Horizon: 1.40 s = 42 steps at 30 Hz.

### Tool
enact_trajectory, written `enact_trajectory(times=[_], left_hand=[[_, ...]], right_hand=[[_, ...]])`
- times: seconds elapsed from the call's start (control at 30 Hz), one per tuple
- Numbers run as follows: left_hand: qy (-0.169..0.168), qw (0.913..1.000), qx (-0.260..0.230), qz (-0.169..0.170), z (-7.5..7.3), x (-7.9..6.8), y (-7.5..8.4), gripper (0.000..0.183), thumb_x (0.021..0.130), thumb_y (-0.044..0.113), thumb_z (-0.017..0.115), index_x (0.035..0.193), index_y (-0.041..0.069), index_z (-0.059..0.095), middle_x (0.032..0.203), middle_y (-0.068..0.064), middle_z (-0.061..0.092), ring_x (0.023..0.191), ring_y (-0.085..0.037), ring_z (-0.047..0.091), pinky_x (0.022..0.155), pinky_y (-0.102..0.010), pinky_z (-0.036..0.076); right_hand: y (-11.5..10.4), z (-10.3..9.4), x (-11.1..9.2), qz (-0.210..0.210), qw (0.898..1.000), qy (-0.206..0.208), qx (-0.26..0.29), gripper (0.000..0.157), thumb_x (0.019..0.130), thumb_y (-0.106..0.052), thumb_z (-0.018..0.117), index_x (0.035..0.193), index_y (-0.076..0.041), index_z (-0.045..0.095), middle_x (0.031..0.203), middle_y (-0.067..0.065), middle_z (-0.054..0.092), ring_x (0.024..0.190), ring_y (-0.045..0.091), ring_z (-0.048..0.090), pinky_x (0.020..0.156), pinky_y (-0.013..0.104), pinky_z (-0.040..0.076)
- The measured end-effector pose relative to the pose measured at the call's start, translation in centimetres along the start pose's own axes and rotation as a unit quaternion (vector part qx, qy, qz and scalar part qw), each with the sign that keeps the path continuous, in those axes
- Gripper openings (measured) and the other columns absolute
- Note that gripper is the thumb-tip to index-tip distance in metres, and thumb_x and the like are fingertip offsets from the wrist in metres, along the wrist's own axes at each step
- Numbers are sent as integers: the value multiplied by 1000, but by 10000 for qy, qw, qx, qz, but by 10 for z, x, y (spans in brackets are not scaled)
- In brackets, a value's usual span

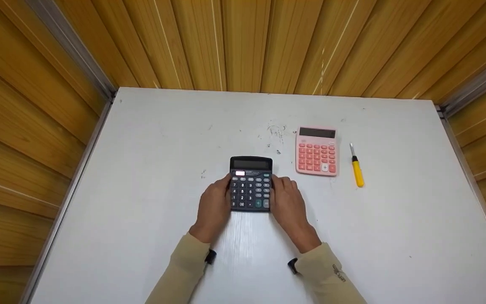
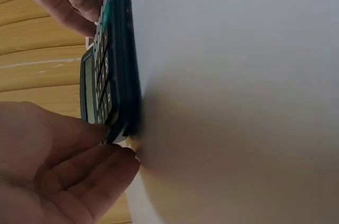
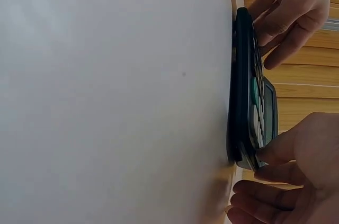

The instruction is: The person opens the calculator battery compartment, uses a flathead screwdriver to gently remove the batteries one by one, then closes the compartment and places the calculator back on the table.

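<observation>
A black calculator [image 1: 250, 185] lies face up on the white table, its display at the far end. On its left side, my left hand [image 1: 214, 204] grips the edge; the left wrist view shows the thumb [image 2: 79, 134] on the upper edge and the fingertips against the side. The opposite edge is pinched by my right hand [image 1: 288, 205], with thumb and index finger at the side and the other fingers curled lower in the right wrist view. Parts of both hands' fingers are hidden in the head view. The calculator's underside sits at or very near the tabletop.
To the right and farther back lies a pink calculator [image 1: 317, 151]. Beside it is a screwdriver [image 1: 357, 171] with a yellow handle, its tip pointing away. Wood-patterned panels [image 1: 243, 46] close off the back and both sides of the white table [image 1: 163, 139].
</observation>
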<state>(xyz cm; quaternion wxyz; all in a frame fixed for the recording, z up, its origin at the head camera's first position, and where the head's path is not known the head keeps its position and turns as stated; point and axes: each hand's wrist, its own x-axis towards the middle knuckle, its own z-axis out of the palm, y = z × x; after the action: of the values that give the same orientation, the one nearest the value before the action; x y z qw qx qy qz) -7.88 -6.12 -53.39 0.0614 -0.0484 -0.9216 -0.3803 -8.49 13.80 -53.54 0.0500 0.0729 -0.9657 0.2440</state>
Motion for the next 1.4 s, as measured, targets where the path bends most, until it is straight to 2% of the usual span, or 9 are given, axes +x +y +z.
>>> enact_trajectory(times=[0.07,0.13,0.2,0.27,0.57,0.73,1.0,1.13,1.4], left_hand=[[-48,9972,716,189,-3,0,1,36,106,2,63,139,-11,63,123,-21,72,112,-32,69,88,-41,61],[-72,9906,1313,367,-4,0,1,32,105,3,64,133,-11,66,120,-23,70,109,-34,67,82,-43,61],[-128,9845,1686,462,-5,0,0,28,104,3,64,127,-11,70,122,-24,69,112,-37,66,81,-45,61],[-185,9822,1811,472,-5,0,-2,26,104,4,64,124,-10,72,126,-25,67,116,-39,64,84,-48,61],[-284,9824,1707,697,-2,-11,-7,29,106,6,60,126,-14,69,134,-30,64,124,-43,64,105,-51,52],[-446,9868,1463,536,-2,-13,-8,31,108,10,59,128,-11,69,137,-27,64,131,-40,60,112,-52,46],[-410,9911,1067,681,0,-14,-8,27,105,10,62,123,-8,73,137,-26,64,132,-41,60,115,-54,43],[-358,9942,836,581,-1,-15,-9,23,104,11,65,117,-4,75,137,-24,65,132,-39,60,115,-51,43],[-388,9955,685,527,-1,-12,-7,31,105,12,63,126,-7,73,143,-26,62,134,-41,57,117,-53,40]], right_hand=[[1,0,0,-58,10000,-25,-53,39,108,-9,62,143,8,59,122,22,64,111,36,60,92,48,53],[1,-1,0,-121,9999,-30,-107,39,108,-10,61,142,9,59,123,22,64,113,37,60,94,49,53],[2,-2,0,-134,9998,-46,-146,38,108,-9,61,141,9,60,125,22,63,115,37,59,95,49,52],[2,-2,-1,-141,9997,-66,-182,36,108,-10,60,140,9,61,126,23,63,117,37,59,95,49,52],[1,-1,-8,-210,9989,-176,-368,33,109,-9,58,135,12,63,124,23,63,114,37,60,93,48,54],[4,-2,-10,-290,9981,-76,-530,27,107,-6,60,127,13,66,119,23,64,110,35,62,91,48,54],[10,-7,-17,0,9991,-146,-387,26,108,-7,59,125,11,67,122,22,63,112,34,61,93,48,54],[13,-8,-20,114,9993,-246,-259,26,108,-9,59,124,9,68,125,20,62,115,34,60,97,49,53],[15,-10,-19,86,9994,-266,-209,25,108,-9,59,125,8,68,125,18,62,116,32,60,98,49,53]])
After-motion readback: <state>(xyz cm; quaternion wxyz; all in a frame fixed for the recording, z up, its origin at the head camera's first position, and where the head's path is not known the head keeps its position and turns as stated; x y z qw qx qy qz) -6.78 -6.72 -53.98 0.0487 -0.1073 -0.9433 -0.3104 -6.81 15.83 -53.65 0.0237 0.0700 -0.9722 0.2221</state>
